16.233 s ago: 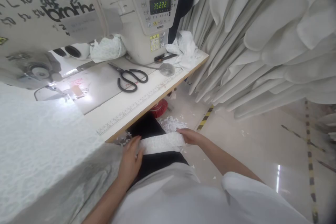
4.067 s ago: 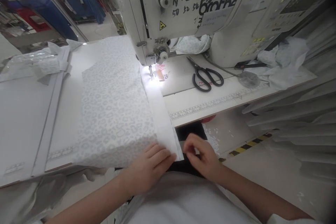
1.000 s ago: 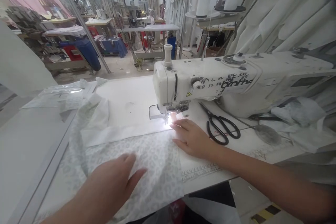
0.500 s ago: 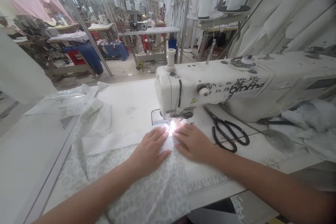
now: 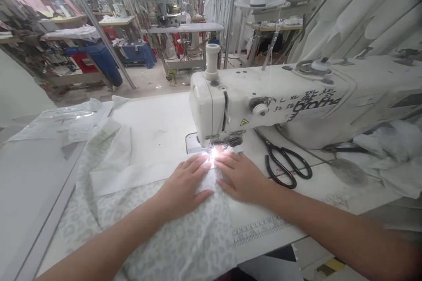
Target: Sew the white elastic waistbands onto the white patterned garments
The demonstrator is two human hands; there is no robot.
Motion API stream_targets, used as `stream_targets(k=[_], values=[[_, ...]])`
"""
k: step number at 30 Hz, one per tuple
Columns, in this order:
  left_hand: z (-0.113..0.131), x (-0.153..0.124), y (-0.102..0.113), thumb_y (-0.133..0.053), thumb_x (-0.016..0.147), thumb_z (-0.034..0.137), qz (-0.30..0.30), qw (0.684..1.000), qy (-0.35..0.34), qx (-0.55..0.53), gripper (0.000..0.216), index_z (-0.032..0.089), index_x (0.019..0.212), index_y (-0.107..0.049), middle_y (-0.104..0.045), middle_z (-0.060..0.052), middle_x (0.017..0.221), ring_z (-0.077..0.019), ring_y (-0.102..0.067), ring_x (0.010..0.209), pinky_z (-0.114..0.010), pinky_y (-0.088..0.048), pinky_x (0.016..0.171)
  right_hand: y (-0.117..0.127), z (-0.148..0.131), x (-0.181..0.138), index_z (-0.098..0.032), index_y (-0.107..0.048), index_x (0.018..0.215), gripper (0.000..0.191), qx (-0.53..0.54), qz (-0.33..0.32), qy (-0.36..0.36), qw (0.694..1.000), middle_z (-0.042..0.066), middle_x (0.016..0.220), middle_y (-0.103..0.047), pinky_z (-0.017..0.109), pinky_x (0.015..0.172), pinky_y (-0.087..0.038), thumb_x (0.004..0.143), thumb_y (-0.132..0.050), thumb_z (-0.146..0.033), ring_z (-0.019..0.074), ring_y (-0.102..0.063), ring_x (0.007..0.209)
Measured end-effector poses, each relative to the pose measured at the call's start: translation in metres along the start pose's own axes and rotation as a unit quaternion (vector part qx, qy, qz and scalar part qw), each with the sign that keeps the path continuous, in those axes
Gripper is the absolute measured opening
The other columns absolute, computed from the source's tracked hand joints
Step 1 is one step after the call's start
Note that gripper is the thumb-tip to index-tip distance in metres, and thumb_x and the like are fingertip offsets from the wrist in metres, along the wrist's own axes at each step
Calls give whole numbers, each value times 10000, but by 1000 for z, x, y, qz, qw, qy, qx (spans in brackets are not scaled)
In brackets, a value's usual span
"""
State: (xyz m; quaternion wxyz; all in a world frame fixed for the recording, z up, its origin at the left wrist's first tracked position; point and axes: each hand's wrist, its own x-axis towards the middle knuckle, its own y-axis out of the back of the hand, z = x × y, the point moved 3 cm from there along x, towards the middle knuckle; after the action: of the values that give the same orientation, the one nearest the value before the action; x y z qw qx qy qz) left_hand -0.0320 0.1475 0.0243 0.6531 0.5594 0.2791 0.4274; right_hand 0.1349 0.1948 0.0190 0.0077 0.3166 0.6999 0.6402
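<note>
A white sewing machine (image 5: 263, 101) stands on the white table (image 5: 158, 123), its lamp shining at the needle. Pale patterned fabric (image 5: 171, 237) with a plain white strip (image 5: 132, 175) along its edge lies in front of the needle. My left hand (image 5: 183, 186) lies flat on the fabric, fingers stretched toward the needle. My right hand (image 5: 239, 175) lies flat beside it, just right of the seam line, fingertips near the presser foot. Both hands press the cloth down and grip nothing.
Black scissors (image 5: 285, 164) lie right of my right hand. Crumpled white cloth (image 5: 392, 153) sits at the far right under the machine arm. Clear plastic bags (image 5: 62, 118) lie at the table's left. White fabric hangs at the right; other workstations stand behind.
My left hand came from the lower left of the fabric up beside my right hand at the needle. Since half a second ago both hands have barely shifted.
</note>
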Motion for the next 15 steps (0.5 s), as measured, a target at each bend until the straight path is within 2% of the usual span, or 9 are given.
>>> stream_targets(k=[15], values=[[0,2,1,-472,848,452,-18,1000,0,-10,558,173,1321,-371,-351,-88,1405,-264,-282,1305,-435,-333,1041,3,-3,-2,-91,-509,1174,390,6,-28,-10,1000,139,1171,-547,454,901,-394,856,-460,-310,277,-464,1057]])
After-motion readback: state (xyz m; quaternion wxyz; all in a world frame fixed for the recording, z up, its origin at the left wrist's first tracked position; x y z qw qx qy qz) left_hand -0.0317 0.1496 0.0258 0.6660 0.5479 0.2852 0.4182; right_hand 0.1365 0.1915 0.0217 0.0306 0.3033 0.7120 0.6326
